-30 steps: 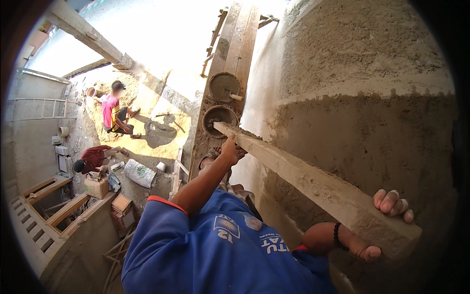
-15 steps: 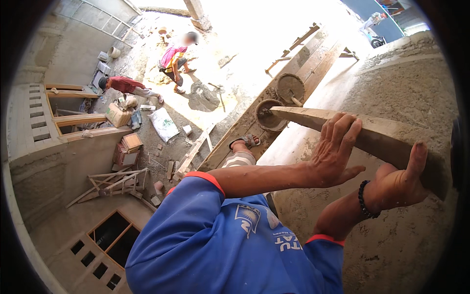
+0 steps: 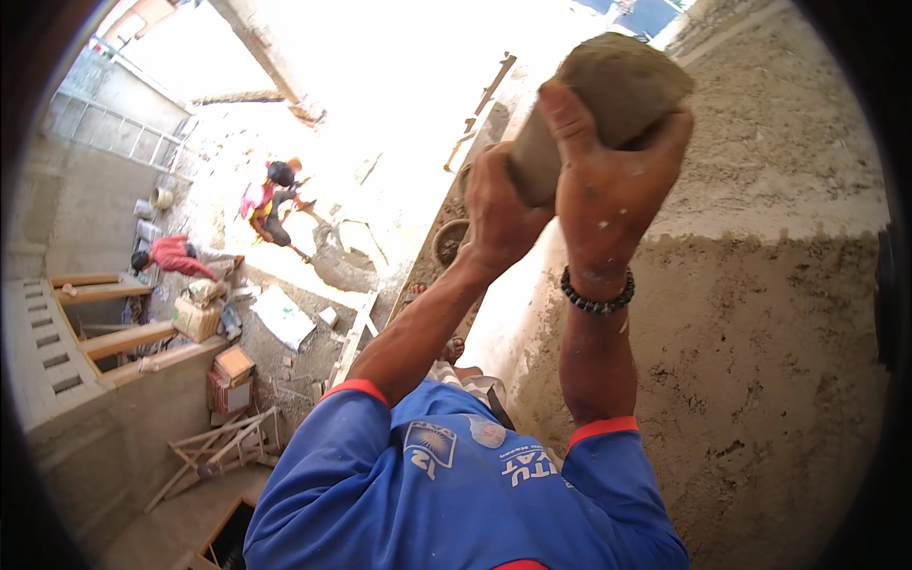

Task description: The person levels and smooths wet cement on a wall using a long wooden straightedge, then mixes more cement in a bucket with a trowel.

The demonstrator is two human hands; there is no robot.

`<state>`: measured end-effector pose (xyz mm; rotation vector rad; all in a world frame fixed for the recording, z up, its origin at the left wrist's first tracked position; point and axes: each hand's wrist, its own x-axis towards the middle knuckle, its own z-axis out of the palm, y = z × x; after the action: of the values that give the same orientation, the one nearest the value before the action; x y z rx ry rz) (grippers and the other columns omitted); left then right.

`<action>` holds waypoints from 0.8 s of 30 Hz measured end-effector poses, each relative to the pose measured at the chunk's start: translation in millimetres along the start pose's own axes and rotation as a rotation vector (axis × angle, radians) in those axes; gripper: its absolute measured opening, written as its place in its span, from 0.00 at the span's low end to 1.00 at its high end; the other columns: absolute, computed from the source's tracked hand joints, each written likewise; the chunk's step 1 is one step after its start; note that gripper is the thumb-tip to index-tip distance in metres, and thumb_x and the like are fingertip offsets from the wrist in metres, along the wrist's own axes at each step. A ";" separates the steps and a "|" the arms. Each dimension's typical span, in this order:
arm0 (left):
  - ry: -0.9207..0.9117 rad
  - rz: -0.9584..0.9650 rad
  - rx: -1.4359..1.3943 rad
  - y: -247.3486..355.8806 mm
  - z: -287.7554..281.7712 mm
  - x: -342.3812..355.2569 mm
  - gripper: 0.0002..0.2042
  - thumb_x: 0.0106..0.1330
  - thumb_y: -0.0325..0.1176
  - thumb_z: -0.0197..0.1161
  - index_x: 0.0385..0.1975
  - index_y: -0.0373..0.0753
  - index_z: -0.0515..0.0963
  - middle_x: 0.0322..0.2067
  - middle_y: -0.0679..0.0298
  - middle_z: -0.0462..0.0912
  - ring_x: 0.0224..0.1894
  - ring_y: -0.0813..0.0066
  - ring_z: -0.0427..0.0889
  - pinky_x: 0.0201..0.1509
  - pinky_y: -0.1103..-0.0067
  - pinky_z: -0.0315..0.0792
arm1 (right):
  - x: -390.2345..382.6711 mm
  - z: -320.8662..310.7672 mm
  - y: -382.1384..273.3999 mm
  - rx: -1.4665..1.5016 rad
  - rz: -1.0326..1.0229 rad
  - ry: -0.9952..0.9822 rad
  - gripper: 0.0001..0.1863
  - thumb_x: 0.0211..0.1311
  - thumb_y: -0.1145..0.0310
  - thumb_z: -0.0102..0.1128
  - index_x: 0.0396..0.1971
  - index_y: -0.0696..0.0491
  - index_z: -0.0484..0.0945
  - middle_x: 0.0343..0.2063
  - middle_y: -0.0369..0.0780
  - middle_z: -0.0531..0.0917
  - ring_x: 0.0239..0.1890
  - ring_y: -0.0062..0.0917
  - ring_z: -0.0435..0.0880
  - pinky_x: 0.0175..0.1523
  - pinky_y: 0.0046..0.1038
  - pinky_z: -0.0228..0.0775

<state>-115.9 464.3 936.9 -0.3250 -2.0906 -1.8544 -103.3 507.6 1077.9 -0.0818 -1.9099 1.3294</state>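
Both my hands are raised in front of the plastered wall (image 3: pixel 760 323), holding a long wooden screed board (image 3: pixel 627 81) smeared with grey mortar. The board points away from me, so its thick end shows and most of its length is hidden. My left hand (image 3: pixel 499 204) is closed on the board's left side, its fingertips partly out of sight. My right hand (image 3: pixel 613 185), a dark bead bracelet at its wrist, grips the end from beneath, with thumb and fingers on opposite sides. The wall's upper plaster is rough; below a ragged line its surface looks darker and pitted.
A mortar bucket (image 3: pixel 448 242) stands on the plank scaffold left of my hands; another is mostly hidden behind my left hand. Below, one person (image 3: pixel 271 214) bends near wet mortar (image 3: pixel 347 252), another person (image 3: pixel 176 256) stoops near a box (image 3: pixel 197 318). A wooden trestle (image 3: pixel 223 451) lies lower left.
The board has swung from lying across the wall to pointing away from me, upward in view. Both hands moved up and left; my right hand now wraps its end. The view has shifted too.
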 end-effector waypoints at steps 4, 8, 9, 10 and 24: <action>-0.021 -0.052 0.024 1.3 -25.7 15.4 0.34 0.44 0.40 0.79 0.46 0.31 0.65 0.39 0.49 0.77 0.42 0.60 0.79 0.45 0.68 0.73 | -4.7 -27.4 37.7 0.004 -0.111 -0.151 0.42 0.51 0.52 0.71 0.59 0.61 0.60 0.47 0.45 0.72 0.51 0.32 0.73 0.53 0.37 0.65; -0.049 -0.080 -0.115 -22.6 -42.5 16.9 0.33 0.43 0.30 0.77 0.48 0.32 0.64 0.40 0.58 0.74 0.43 0.68 0.75 0.49 0.71 0.70 | -40.6 -69.3 110.1 -0.114 0.270 -0.091 0.30 0.59 0.61 0.64 0.56 0.59 0.65 0.44 0.42 0.75 0.47 0.27 0.74 0.51 0.32 0.68; -0.063 -0.104 -0.157 -22.7 -43.5 17.1 0.33 0.42 0.28 0.76 0.47 0.34 0.64 0.41 0.61 0.73 0.44 0.70 0.74 0.50 0.72 0.69 | -56.9 -83.1 138.0 -0.107 0.374 -0.062 0.26 0.60 0.65 0.62 0.55 0.58 0.67 0.41 0.39 0.75 0.45 0.25 0.75 0.49 0.30 0.69; -0.044 -0.110 -0.166 -21.7 -43.4 15.8 0.34 0.41 0.28 0.76 0.49 0.33 0.65 0.41 0.60 0.74 0.43 0.69 0.75 0.50 0.72 0.71 | -77.4 -95.3 163.4 -0.099 0.494 -0.025 0.24 0.60 0.68 0.62 0.54 0.58 0.67 0.39 0.38 0.75 0.43 0.23 0.75 0.47 0.28 0.71; 0.008 -0.054 -0.527 -63.5 -71.6 17.8 0.44 0.47 0.45 0.73 0.60 0.30 0.55 0.51 0.47 0.68 0.55 0.59 0.70 0.60 0.68 0.71 | -355.1 -156.1 277.6 -0.600 1.038 -0.399 0.20 0.55 0.64 0.64 0.45 0.60 0.75 0.28 0.42 0.80 0.29 0.27 0.80 0.38 0.28 0.73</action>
<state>-149.8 384.4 892.8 -0.3822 -1.5854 -2.4145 136.6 586.8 673.4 -1.3444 -2.7019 1.3623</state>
